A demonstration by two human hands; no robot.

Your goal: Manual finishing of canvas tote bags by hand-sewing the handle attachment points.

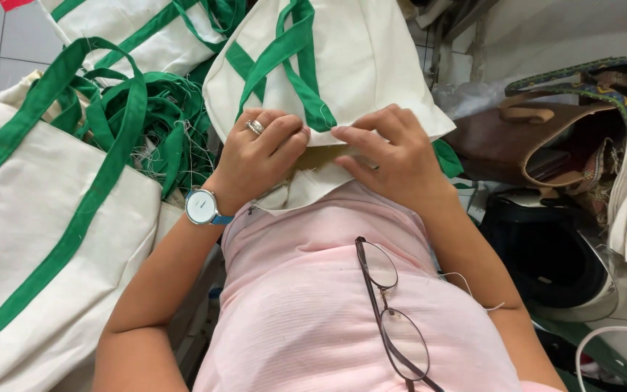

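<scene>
A cream tote bag (pixel 361 58) with green straps (pixel 284 54) is pinched at its lower edge by the left hand (pixel 259 156) and the right hand (pixel 393 156), fingertips nearly touching. A ring (pixel 255 127) and a blue-strapped wristwatch (pixel 202 207) are worn on the left. More cream-and-green bags (pixel 38 218) are piled left of the left hand. Glasses (pixel 393 312) are hung on the pink shirt (pixel 313 305) below the hands. A brown bag (pixel 524 141) is seen right of the right hand, a dark helmet (pixel 546 254) below it.

Tote bag (pixel 357 65) under both hands; bag pile (pixel 45 218) left of left hand (pixel 259 160); leather bag (pixel 538 145), helmet (pixel 546 254) right of right hand (pixel 393 156).
</scene>
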